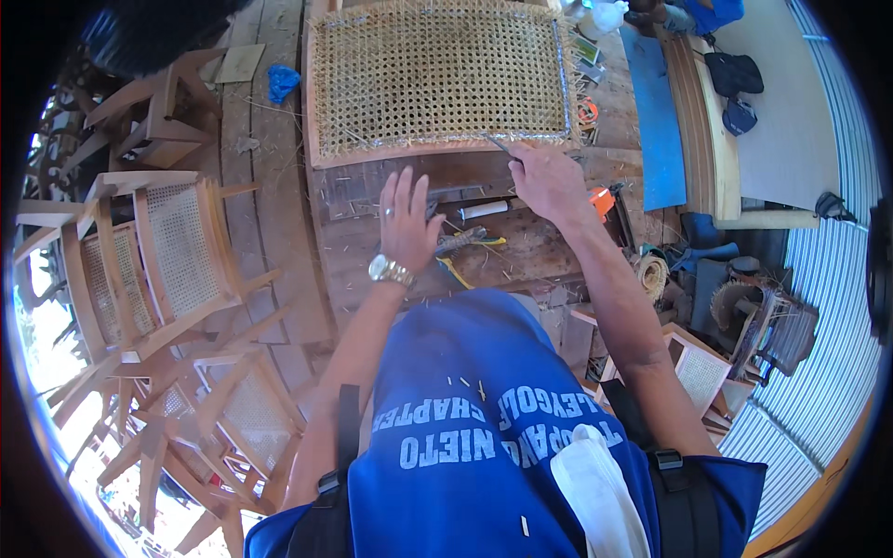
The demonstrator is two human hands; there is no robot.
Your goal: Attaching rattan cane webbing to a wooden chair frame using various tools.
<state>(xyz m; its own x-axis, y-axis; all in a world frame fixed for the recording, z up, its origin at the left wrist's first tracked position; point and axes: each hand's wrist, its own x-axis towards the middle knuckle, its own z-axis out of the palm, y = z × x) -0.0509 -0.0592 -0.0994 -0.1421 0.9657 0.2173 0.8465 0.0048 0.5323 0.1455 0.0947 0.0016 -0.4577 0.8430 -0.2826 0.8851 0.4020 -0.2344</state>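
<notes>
Head view: the right hand [547, 181] grips a thin tool [498, 143] at the near edge of the cane panel [446, 79] on the bench [521, 251]; the left hand [406, 223] is open (seemingly empty). Likely edge work, next needing steady pressure.

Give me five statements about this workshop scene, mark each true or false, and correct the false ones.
1. The right hand holds a thin tool at the near edge of the woven cane panel. True.
2. The left hand is clenched into a fist. False: its fingers are extended.
3. The wristwatch is worn on the right. False: it is worn on the left.
4. A crumpled blue item lies left of the panel. True.
5. The shirt is red. False: it is blue.
</notes>
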